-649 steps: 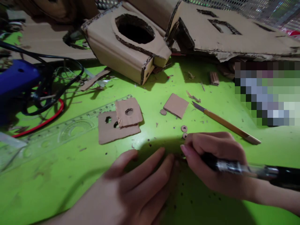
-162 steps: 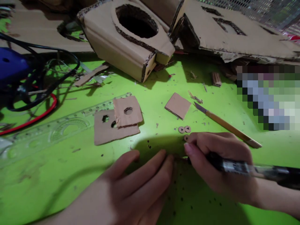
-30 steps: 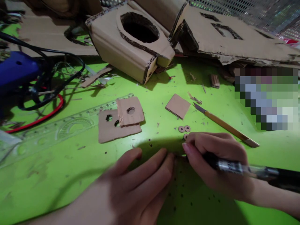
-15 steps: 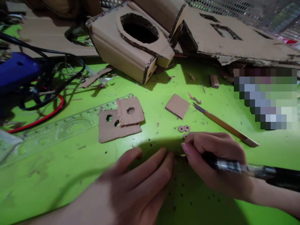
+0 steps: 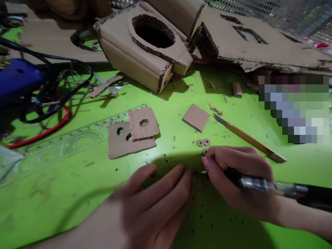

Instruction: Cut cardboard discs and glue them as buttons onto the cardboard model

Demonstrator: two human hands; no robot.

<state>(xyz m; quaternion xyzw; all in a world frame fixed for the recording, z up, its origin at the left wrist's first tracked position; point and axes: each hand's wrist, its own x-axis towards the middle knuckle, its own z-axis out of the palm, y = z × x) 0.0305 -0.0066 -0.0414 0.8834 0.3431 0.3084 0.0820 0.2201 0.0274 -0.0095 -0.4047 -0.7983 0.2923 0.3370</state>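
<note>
Gripping a black-and-clear cylindrical pen (image 5: 255,184), the right hand (image 5: 241,176) rests right of centre in the lower half of the frame, its fingers pinched around the pen's front end; the tip is hidden. The left hand (image 5: 155,204) lies at lower centre, one finger bent and set apart, the others stretched close together with their tips near the pen's front; whether they press on anything, I cannot tell.

Three small round brown cardboard discs (image 5: 200,143) sit just above the right hand, two side by side showing one black triangle each, the third partly covered by the fingers. Above them lies one brown cardboard square (image 5: 196,118), and to its right one slim knife with a yellow-brown handle (image 5: 254,141).

Left of centre, two flat brown cardboard pieces with holes (image 5: 116,147) overlap on one clear plastic ruler (image 5: 54,148); the upper piece has one hole, the lower two. Small dark specks dot the bright green bench (image 5: 38,214).

At upper centre stands one open brown cardboard box (image 5: 129,62), tilted; its oval opening is too dark to show any contents. One flat cardboard panel with cut-outs (image 5: 264,52) fills the upper right. One blue plastic object (image 5: 20,81), with black and red cables (image 5: 62,119) beside it, occupies the left edge.
</note>
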